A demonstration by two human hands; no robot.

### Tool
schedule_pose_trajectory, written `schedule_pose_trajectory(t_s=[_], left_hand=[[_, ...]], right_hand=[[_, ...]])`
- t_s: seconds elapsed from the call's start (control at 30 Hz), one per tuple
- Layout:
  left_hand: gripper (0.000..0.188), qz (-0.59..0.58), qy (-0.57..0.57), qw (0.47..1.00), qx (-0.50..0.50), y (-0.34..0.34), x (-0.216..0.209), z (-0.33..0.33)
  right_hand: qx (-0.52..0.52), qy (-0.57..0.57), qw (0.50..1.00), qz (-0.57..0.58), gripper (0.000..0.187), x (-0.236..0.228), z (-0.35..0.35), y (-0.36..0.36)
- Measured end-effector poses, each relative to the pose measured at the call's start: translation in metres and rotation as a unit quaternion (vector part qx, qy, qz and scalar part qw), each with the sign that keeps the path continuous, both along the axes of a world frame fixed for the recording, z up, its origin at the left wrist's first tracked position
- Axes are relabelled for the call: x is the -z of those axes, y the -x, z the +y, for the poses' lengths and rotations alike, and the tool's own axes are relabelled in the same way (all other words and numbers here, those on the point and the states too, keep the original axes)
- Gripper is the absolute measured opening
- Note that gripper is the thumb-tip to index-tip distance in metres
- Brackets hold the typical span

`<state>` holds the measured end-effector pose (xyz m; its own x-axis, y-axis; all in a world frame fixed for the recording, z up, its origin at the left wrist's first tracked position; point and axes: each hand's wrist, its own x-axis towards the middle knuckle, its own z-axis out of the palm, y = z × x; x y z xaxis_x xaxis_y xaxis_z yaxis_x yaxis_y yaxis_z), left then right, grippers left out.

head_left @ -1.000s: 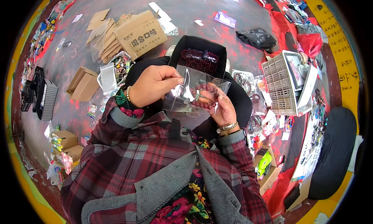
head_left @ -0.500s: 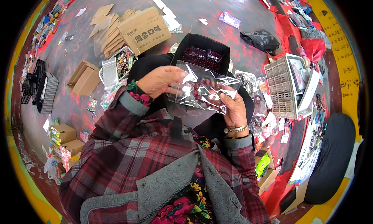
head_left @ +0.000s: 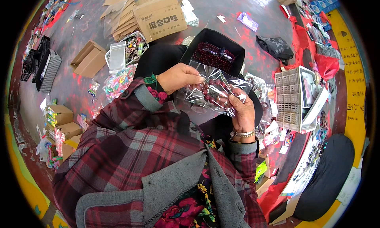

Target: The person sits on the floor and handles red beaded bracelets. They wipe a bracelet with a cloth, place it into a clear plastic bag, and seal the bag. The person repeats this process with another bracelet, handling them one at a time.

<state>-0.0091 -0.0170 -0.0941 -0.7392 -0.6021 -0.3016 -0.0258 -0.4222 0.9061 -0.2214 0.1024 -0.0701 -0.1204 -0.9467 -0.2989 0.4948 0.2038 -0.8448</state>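
Head view — left hand (head_left: 178,78) pinches a clear bag (head_left: 198,95), right hand (head_left: 243,111) grips its other side; red beads (head_left: 207,92) between — black box (head_left: 225,39) just beyond.

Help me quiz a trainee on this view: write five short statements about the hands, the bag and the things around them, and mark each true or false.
1. The left hand and the right hand both hold the clear plastic bag. True.
2. The beads seen through the bag are bright green. False: those beads are dark red.
3. The black box is empty. False: the black box has more dark red beads in it.
4. A grid-sided plastic crate is to the right of the hands. True.
5. The purple packet lies in the crate. False: the purple packet lies on the floor.
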Motion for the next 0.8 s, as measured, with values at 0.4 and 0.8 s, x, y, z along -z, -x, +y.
schedule_pose_trajectory(t_s=[0.4,0.8], left_hand=[[0.021,0.015,0.015,1.000,0.004,0.005,-0.015,0.004],[0.025,0.033,-0.172,0.985,0.010,0.009,-0.028,0.006]], right_hand=[[0.002,-0.033,0.999,0.002,0.031,0.002,-0.002,0.008],[-0.050,-0.039,0.998,-0.004,0.032,-0.006,0.001,0.014]])
